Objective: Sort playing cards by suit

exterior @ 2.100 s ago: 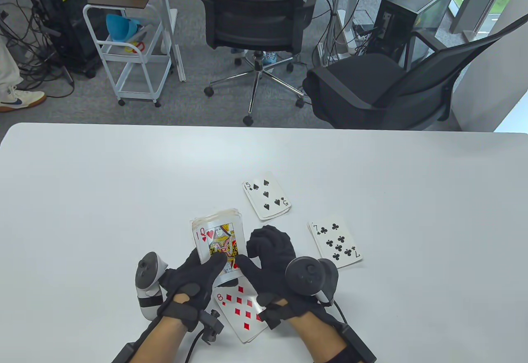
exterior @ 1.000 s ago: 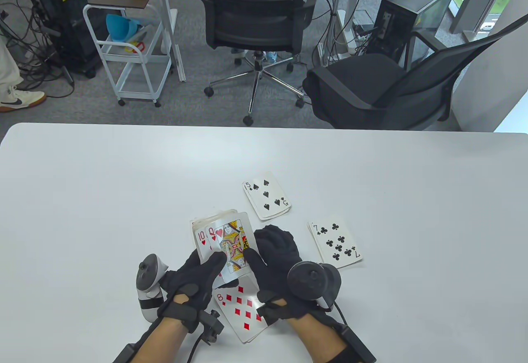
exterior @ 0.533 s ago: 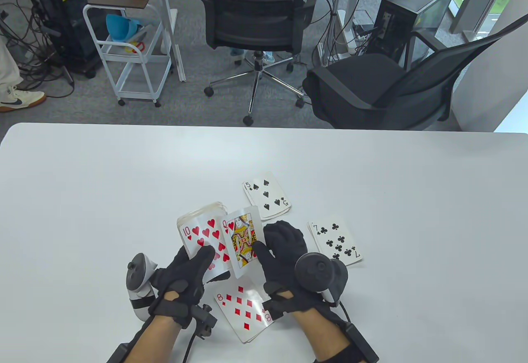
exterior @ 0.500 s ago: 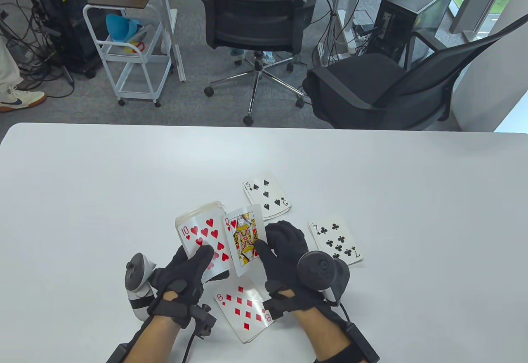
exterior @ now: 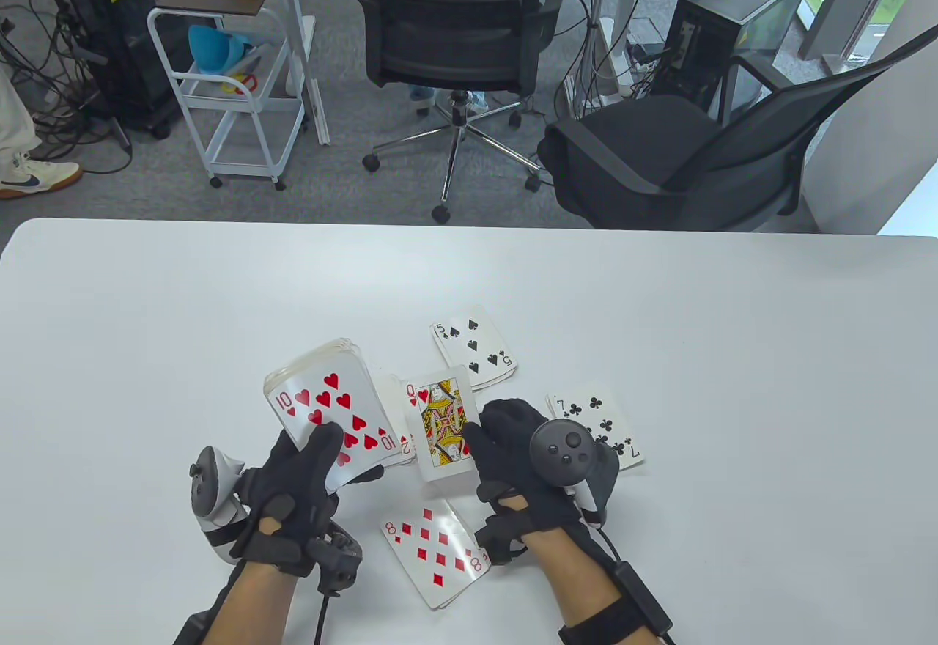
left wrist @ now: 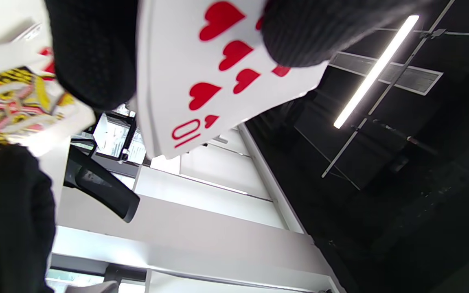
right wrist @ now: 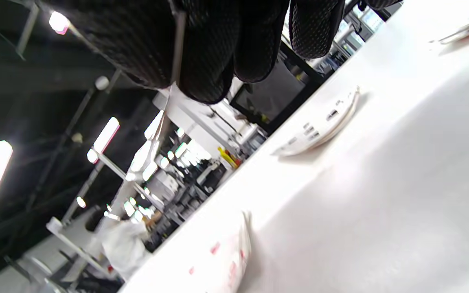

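Black knit gloves: both hands wear them, textured fabric, each with a rounded tracker strapped on the back.
Eight of diamonds pile [exterior: 436,552]: nearest the viewer, flat on the table, a thin face-up stack lying between the two wrists, below both sets of fingers.
Left hand [exterior: 293,487]: fingers clamped on the deck, thumb pressed across the face, the other fingers wrapped beneath.
Deck [exterior: 333,410]: a thick rectangular block of glossy cards, rounded corners, held tilted off the table; the ten of hearts is its face card. In the left wrist view that face [left wrist: 218,77] shows curved between a thumb above and fingers behind.
Right hand [exterior: 524,458]: thumb on the right edge of the queen of hearts, fingers curled behind it, pinching the single card.
Queen of hearts [exterior: 440,421]: one thin card, face up, upright lengthwise, just left of the right fingers and just right of the deck; whether it touches the table cannot be told.
Partly hidden cards [exterior: 396,425]: a low red-marked stack on the table between the deck and the queen, mostly covered.
Seven of clubs pile [exterior: 595,425]: flat, face up, just right of the right fingers, its lower left corner hidden by the tracker.
Five of spades pile [exterior: 473,356]: flat, face up, just beyond the queen; in the right wrist view it appears as a slightly bowed stack [right wrist: 320,126] past the fingertips.
Table [exterior: 659,308]: smooth matte white surface, rounded corners.
Office chairs [exterior: 454,29]: black mesh and fabric, beyond the far table edge.
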The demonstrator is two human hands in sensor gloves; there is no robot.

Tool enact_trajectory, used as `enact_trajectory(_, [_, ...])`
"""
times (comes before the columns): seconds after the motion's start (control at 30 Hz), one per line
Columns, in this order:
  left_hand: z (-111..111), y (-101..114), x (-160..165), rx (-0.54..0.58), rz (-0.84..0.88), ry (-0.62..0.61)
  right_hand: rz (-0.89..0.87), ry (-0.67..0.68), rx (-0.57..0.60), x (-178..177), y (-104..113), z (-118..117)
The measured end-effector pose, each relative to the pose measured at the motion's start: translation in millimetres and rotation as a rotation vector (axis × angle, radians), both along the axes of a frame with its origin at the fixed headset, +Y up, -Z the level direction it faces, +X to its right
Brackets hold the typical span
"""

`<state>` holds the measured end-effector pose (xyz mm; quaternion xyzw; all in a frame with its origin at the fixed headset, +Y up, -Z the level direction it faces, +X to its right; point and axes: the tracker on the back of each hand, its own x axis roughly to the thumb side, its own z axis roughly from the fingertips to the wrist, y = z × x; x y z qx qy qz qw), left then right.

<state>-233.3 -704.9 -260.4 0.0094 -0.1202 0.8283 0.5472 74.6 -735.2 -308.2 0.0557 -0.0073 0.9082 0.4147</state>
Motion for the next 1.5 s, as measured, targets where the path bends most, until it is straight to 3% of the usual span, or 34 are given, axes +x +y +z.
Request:
enact_trajectory(0.27, [-1, 5, -13, 0.015, 0.038, 0.04, 0.234, 0.078, -0.145, -43, 9, -24])
enact_trajectory(0.43, [2, 4, -5, 0.018, 0.028, 0.036, 0.312, 0.096, -0.146, -82, 19, -45])
enact_trajectory(0.6, [3, 2, -1, 0.013, 0.024, 0.033, 0.401, 0.082, -0.196, -122, 4, -61])
enact_trajectory(0.73, [3, 3, -1, 0.009, 0.024, 0.036, 0.737, 0.04, -0.223, -145, -13, -63])
enact_trajectory(0.8, [2, 3, -1, 0.009, 0.022, 0.036, 0.8, 0.042, -0.236, -149, -20, -62])
enact_trajectory(0.93, [2, 1, 1, 0.003, 0.019, 0.028, 0.814, 0.032, -0.152, -143, -15, -61])
enact_trajectory(1.23, [2, -2, 10, -0.015, -0.015, 0.007, 0.226, 0.107, -0.063, -61, 20, -25])
enact_trajectory(1.37, [1, -8, 18, -0.051, -0.07, -0.021, -0.018, 0.093, 0.029, -20, 23, -8])
enact_trajectory(1.5, [0, -16, 23, -0.095, -0.151, -0.033, -0.166, 0.075, 0.083, -4, 18, -2])
